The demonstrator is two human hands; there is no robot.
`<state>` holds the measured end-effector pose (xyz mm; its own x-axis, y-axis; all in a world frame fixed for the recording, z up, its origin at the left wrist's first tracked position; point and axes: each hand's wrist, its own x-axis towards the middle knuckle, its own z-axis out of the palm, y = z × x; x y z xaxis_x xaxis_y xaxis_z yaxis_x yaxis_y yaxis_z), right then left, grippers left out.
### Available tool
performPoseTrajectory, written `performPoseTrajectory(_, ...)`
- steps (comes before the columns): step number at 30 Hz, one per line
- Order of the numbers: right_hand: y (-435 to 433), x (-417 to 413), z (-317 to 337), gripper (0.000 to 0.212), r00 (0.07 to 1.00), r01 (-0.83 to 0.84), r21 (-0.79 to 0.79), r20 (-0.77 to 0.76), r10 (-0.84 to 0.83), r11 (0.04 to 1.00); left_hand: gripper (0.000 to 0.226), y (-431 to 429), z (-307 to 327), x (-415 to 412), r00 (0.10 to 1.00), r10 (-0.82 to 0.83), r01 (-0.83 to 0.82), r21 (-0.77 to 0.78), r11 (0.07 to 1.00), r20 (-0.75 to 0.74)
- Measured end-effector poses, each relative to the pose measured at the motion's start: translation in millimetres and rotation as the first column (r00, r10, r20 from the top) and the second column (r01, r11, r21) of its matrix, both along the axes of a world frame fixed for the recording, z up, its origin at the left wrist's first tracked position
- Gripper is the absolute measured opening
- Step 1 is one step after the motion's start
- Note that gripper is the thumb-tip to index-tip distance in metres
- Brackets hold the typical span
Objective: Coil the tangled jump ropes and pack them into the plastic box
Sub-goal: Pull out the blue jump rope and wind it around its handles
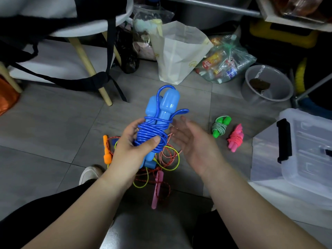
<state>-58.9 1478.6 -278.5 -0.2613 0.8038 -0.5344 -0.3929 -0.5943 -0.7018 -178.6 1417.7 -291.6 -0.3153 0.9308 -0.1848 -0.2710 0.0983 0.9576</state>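
Head cam, looking down at a grey tiled floor (53,133).

The left hand (133,151) grips a blue plastic jump rope (158,130) that's wound up into a bundle. The glossy blue cord goes round and round its two chunky light-blue handles. The thumb presses across the front of the coils and the fingers curl round behind. The handle tops stick up past the hand, with a couple of cord loops poking out at the top and to the right.

The right hand (194,141) holds nothing. Its palm is turned up and inward and its fingers are loosely spread, just beside the bundle. It's a bit blurry, so I can't tell whether its fingertips touch that side loop.

Under the hands there's a messy tangle on the floor: a red-and-white speckled cord (167,153), a thin yellow-green cord (175,161), a pair of orange plastic handles (107,150) on the left, and a long pink handle (158,189) lying closer to the knees.

Off to the right, two ropes are already coiled and sit side by side on the tiles. One is a green-handled rope with a speckled white-green cord (221,127), the other an all-pink rope (235,138). Further right again is the clear plastic storage box (309,133) with a black clip latch (284,141). None of the ropes are in it.

At the back there's a white paper bag (179,51), a clear bag of bottles (224,63), a grey plastic bucket (267,85) and a white chair with wooden legs (86,60).
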Motion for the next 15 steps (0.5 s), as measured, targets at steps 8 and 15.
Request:
performPoseTrajectory(8,-22.3,-5.6,-7.0,0.012,0.973,-0.213,0.251,0.146,0.180,0.944,0.052,5.9,-0.1,18.2,0.990,-0.001,0.007,0.040,0.999,-0.140)
performPoseTrajectory(15,-16.3,17.7,1.9,0.024,0.953,-0.183,0.289,0.285,0.098,0.940,0.067,1.4,1.6,31.7,0.969,-0.243,0.245,0.035,0.969,-0.052)
